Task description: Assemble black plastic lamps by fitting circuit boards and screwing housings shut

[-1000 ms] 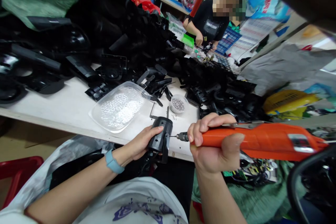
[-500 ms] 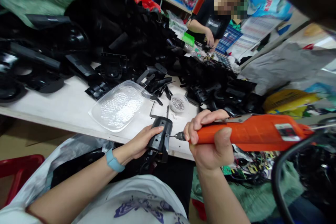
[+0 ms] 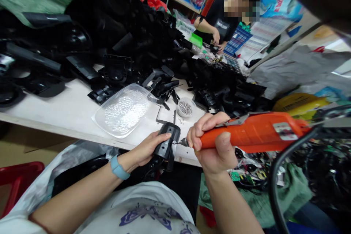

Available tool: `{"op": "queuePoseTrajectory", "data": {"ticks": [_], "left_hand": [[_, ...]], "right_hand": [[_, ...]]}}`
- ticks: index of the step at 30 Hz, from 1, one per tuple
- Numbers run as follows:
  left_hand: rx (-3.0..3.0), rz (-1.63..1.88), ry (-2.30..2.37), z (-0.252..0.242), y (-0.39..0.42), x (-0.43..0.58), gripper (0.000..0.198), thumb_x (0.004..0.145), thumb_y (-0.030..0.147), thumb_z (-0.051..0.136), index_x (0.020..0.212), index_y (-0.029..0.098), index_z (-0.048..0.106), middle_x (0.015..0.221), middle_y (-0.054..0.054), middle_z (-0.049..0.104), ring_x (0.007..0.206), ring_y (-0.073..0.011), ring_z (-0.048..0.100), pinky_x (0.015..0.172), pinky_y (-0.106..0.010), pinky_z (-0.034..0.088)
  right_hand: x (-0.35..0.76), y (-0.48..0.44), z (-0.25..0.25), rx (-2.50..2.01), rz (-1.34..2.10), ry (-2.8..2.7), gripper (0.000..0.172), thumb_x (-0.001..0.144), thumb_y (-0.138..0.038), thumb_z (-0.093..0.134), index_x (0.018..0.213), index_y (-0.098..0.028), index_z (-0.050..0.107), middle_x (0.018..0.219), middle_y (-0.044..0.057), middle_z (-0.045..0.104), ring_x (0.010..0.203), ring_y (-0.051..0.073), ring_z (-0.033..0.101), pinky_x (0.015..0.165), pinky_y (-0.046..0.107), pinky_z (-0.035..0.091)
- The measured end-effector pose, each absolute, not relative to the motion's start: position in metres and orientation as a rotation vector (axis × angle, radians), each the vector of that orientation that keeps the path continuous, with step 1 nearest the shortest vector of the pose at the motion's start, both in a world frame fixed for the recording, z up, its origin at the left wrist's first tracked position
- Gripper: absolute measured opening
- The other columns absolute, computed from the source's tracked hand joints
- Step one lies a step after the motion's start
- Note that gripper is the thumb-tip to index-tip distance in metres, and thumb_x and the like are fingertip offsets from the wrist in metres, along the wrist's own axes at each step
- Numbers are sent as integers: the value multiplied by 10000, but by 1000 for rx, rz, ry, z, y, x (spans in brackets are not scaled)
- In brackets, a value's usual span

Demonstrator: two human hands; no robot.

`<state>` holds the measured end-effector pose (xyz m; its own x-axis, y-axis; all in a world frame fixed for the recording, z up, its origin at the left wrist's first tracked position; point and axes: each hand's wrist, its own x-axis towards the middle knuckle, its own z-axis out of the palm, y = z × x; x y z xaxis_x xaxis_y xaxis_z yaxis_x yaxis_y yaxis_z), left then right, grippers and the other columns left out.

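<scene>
My left hand point(image 3: 149, 148) is closed round a black plastic housing point(image 3: 168, 139) at the table's front edge, thumb lying along its top. In my right hand point(image 3: 212, 146) is an orange electric screwdriver point(image 3: 252, 131), held level with its bit pointing left. The bit's tip meets the right side of the housing; whether a screw sits there is too small to tell. Just beyond the housing stands a small round tub of screws point(image 3: 185, 108). Left of it lies a clear plastic tray point(image 3: 123, 111) with small shiny contents or a textured base, I cannot tell which.
Black plastic parts point(image 3: 153, 40) are heaped across the back of the white table point(image 3: 74, 117). A co-worker point(image 3: 219, 22) handles small parts at the far end. The screwdriver's black cable point(image 3: 274, 179) loops down at right, near circuit boards point(image 3: 249, 172). A red stool point(image 3: 19, 179) stands at lower left.
The electric screwdriver and my right hand have shifted left and slightly up, nearer the housing. My left hand keeps its hold almost unmoved. The view has moved slightly.
</scene>
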<state>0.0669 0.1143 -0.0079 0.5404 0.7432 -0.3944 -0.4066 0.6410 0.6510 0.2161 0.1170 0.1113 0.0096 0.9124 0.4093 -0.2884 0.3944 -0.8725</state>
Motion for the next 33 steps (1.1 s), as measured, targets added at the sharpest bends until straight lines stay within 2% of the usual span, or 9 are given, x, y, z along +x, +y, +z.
{"op": "queuePoseTrajectory", "data": {"ticks": [5, 10, 14, 16, 19, 23, 28, 30, 33], "left_hand": [[504, 723, 710, -6, 115, 68, 398, 809, 503, 838, 823, 123, 720, 646, -10, 639, 538, -123, 575, 499, -207, 438], [465, 752, 723, -10, 116, 70, 378, 817, 478, 840, 866, 114, 753, 761, -65, 729, 611, -152, 636, 576, -236, 526], [402, 814, 802, 0, 114, 66, 363, 842, 489, 797, 909, 134, 763, 817, -78, 774, 663, -180, 693, 636, -275, 581], [298, 880, 792, 16, 112, 64, 436, 863, 537, 739, 988, 121, 774, 904, -128, 805, 793, -242, 754, 767, -352, 625], [234, 1024, 592, 48, 109, 69, 618, 861, 647, 680, 1148, 107, 770, 1100, -176, 807, 1080, -338, 752, 977, -444, 593], [531, 1050, 519, 73, 107, 86, 776, 778, 801, 693, 1210, 159, 758, 1184, -153, 792, 1196, -401, 697, 967, -473, 590], [797, 1263, 750, 80, 106, 89, 627, 868, 679, 711, 1301, 225, 704, 1345, -120, 731, 1265, -336, 656, 970, -400, 569], [771, 1203, 762, 81, 103, 89, 594, 856, 638, 752, 1262, 206, 720, 1267, -119, 763, 1183, -312, 697, 924, -369, 578], [670, 1195, 801, 78, 98, 94, 471, 762, 436, 900, 1127, 176, 755, 1048, -74, 812, 957, -235, 752, 830, -290, 580]], "right_hand": [[216, 115, 107, -710, 1060, -1203, 362, 909, -560, 724, 897, -215, 616, 758, -40, 563, 408, 56, 468, 423, 237, 444], [217, 116, 103, -628, 993, -1153, 311, 932, -497, 708, 837, -215, 617, 733, -45, 564, 402, 57, 478, 434, 240, 462], [239, 114, 108, -718, 968, -992, 330, 895, -538, 731, 895, -219, 648, 847, -28, 622, 412, 39, 496, 437, 231, 465], [252, 107, 107, -903, 990, -926, 327, 842, -497, 802, 893, -208, 658, 872, -10, 658, 457, 60, 561, 459, 233, 493], [259, 88, 97, -1154, 1215, -930, 384, 758, -465, 881, 942, -178, 706, 877, 59, 725, 622, 159, 696, 515, 260, 552], [246, 65, 91, -1094, 1374, -955, 579, 697, -523, 889, 1149, -202, 723, 981, 80, 754, 677, 187, 683, 562, 307, 571], [242, 54, 100, -1268, 865, -1163, 457, 700, -326, 880, 1116, -197, 742, 874, 18, 675, 711, 150, 577, 664, 290, 537], [242, 52, 100, -1286, 805, -1197, 381, 722, -275, 840, 1080, -195, 738, 795, -13, 613, 651, 124, 513, 619, 266, 497], [237, 49, 95, -1235, 892, -1085, 359, 748, -277, 796, 1088, -189, 720, 712, -43, 547, 567, 98, 443, 542, 242, 432]]}}
